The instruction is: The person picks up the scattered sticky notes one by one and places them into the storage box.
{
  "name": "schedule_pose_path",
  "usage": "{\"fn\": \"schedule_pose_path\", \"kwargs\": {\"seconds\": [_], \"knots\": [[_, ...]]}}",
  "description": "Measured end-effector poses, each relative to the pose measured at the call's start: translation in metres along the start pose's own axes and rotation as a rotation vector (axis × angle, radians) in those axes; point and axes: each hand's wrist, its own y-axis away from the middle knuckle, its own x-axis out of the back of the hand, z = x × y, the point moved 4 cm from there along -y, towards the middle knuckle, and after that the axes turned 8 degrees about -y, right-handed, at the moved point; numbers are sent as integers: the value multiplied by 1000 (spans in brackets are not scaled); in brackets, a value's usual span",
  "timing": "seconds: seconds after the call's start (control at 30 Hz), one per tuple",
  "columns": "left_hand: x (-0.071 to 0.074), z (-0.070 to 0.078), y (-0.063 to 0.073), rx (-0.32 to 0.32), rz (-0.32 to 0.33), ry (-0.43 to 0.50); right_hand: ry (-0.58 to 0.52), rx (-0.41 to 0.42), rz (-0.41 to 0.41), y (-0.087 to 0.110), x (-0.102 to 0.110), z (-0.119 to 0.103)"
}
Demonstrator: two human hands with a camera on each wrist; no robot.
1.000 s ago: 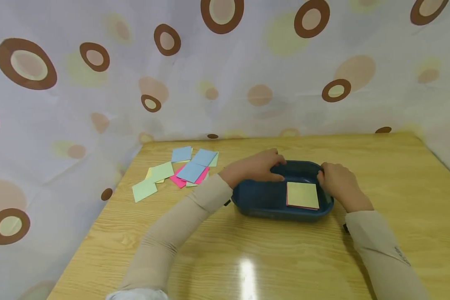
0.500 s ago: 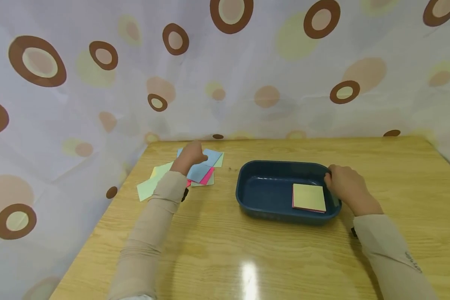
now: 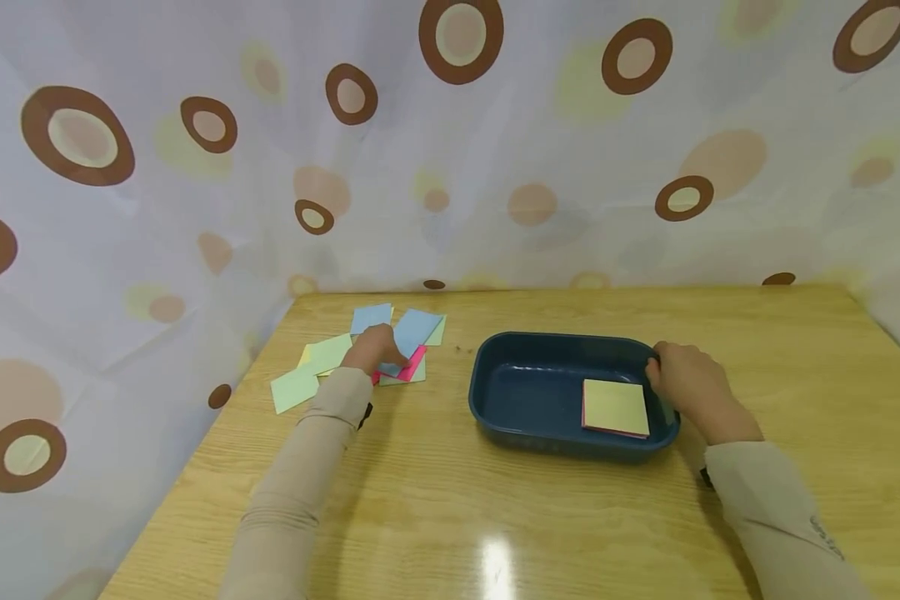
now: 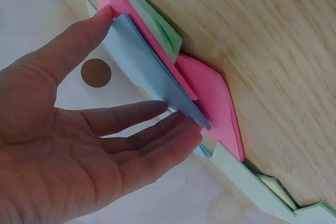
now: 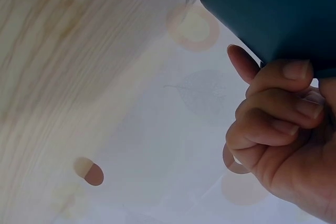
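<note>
My left hand (image 3: 375, 348) is over the loose sticky notes at the table's left. In the left wrist view its thumb and fairly straight fingers (image 4: 142, 116) spread along a blue sticky note (image 4: 152, 72), fingertips right at its edge. Below that note lie pink sticky notes (image 4: 212, 98) and a green one (image 4: 157, 30). My right hand (image 3: 692, 387) grips the right end of a dark blue plastic tray (image 3: 525, 400), its fingers curled at the rim. Inside the tray, at its right side, sits a square stack of sticky notes (image 3: 615, 407), yellow on top with pink showing beneath.
Pale green sticky notes (image 3: 294, 388) and another blue one (image 3: 371, 317) are spread around my left hand. Wood-grain table (image 3: 435, 500) runs between the notes and the tray. A patterned curtain (image 3: 435, 233) stands along the back and left edges.
My left hand has moved from above the tray leftward to the loose notes, then lowered toward the blue and pink ones. The right hand has stayed on the tray's end.
</note>
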Motion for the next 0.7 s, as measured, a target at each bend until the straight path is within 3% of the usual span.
{"fn": "schedule_pose_path", "kwargs": {"seconds": [0.17, 0.33, 0.57, 0.7], "knots": [[-2, -3, -3, -11, -16, 13, 5, 7, 17, 1, -2, -1], [2, -2, -6, -30, -14, -46, 3, 14, 31, 2, 0, -3], [2, 2, -6, 9, -26, -74, 9, 5, 28, 0, 1, -3], [0, 5, -8, -5, -19, -107, 3, -7, 21, 1, -1, -1]]}}
